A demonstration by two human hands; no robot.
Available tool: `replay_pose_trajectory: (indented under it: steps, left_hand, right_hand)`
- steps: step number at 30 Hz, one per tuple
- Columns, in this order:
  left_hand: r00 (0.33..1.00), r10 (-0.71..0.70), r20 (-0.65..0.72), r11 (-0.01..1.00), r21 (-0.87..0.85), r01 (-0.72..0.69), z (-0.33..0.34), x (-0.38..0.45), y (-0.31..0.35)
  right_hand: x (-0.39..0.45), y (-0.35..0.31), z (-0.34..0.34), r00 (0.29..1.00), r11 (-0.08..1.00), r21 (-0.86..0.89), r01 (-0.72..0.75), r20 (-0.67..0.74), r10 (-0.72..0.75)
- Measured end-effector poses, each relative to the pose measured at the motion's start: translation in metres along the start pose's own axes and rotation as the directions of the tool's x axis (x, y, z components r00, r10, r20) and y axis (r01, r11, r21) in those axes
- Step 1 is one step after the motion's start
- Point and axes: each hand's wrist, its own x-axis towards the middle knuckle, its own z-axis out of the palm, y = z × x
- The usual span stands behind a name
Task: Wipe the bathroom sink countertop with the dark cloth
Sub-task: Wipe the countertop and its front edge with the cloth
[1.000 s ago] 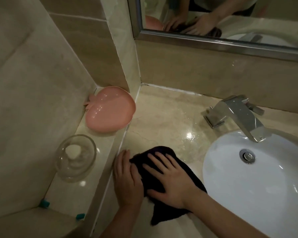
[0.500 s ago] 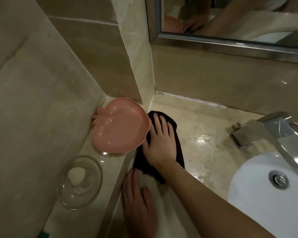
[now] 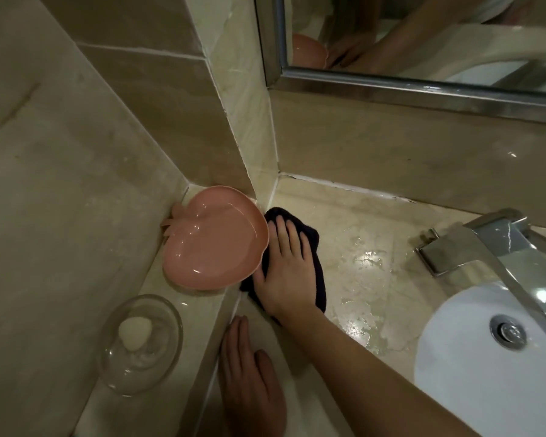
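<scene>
The countertop [image 3: 369, 266] is pale marble, glossy, with wet patches shining between the far left corner and the white sink [image 3: 486, 357] at the right. A raised ledge [image 3: 183, 313] runs along its left side and carries a pink dish [image 3: 215, 238] and, nearer, a glass bowl [image 3: 139, 345].

The dark cloth [image 3: 312, 247] lies in that far left corner, bunched into a lump whose long axis runs near to far, its left edge just beside the pink dish and its far tip close to the wall joint. The right hand [image 3: 286, 272] lies flat on top of it, fingers straight and slightly spread, pointing away, pressing it down; this hand alone works the cloth. The left hand [image 3: 249, 383] rests nearer, palm down with fingers together against the foot of the ledge, apart from the cloth and holding nothing.

The wet, unwiped stretch lies to the right of the cloth, so the next stroke likely sweeps rightward toward the tap [image 3: 473, 247].
</scene>
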Motion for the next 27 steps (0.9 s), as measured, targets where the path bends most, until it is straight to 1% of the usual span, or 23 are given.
replay_pose_trajectory:
  steps: [5, 8, 11, 13, 15, 17, 19, 22, 24, 27]
  left_hand:
    - [1.000, 0.024, -0.007, 0.998, 0.064, -0.023, 0.003, -0.003, -0.006]
    - [0.999, 0.035, -0.003, 0.997, 0.068, -0.035, 0.002, -0.003, -0.005]
    - [0.999, 0.031, 0.027, 0.996, 0.078, -0.033, 0.000, -0.003, -0.006]
    - [0.999, 0.023, 0.042, 0.996, 0.083, -0.026, -0.001, -0.003, -0.006]
    - [0.999, 0.019, 0.045, 0.996, 0.088, -0.023, -0.002, -0.002, -0.005]
    - [0.999, 0.033, 0.038, 0.994, 0.107, -0.037, 0.000, -0.003, -0.005]
    - [0.998, 0.049, 0.025, 0.990, 0.129, -0.052, 0.001, -0.002, -0.007]
    - [0.998, 0.062, -0.009, 0.988, 0.141, -0.060, 0.003, -0.002, -0.008]
    - [0.998, 0.059, -0.019, 0.989, 0.139, -0.056, 0.003, -0.003, -0.007]
    - [0.997, 0.071, -0.034, 0.987, 0.146, -0.065, 0.004, -0.004, -0.008]
  right_hand:
    - [0.030, 0.024, -0.015, 1.000, 1.000, 0.005, 0.007, 0.000, -0.007]
    - [0.026, 0.064, -0.031, 0.993, 0.995, 0.001, -0.096, -0.068, 0.096]
    - [0.013, 0.110, -0.049, 0.963, 0.972, -0.017, -0.233, -0.142, 0.228]
    - [0.002, 0.129, -0.059, 0.938, 0.950, -0.017, -0.311, -0.163, 0.304]
    - [-0.013, 0.130, -0.060, 0.919, 0.936, -0.004, -0.352, -0.190, 0.345]
    - [-0.035, 0.112, -0.054, 0.908, 0.929, 0.000, -0.371, -0.211, 0.363]
    - [-0.058, 0.081, -0.042, 0.936, 0.948, -0.006, -0.318, -0.162, 0.313]
    - [-0.072, 0.043, -0.024, 0.987, 0.988, -0.029, -0.153, -0.051, 0.152]
    - [-0.059, 0.030, -0.018, 0.997, 0.995, -0.060, -0.083, -0.011, 0.082]
    - [-0.023, 0.022, -0.014, 0.998, 0.996, -0.084, -0.041, 0.035, 0.044]
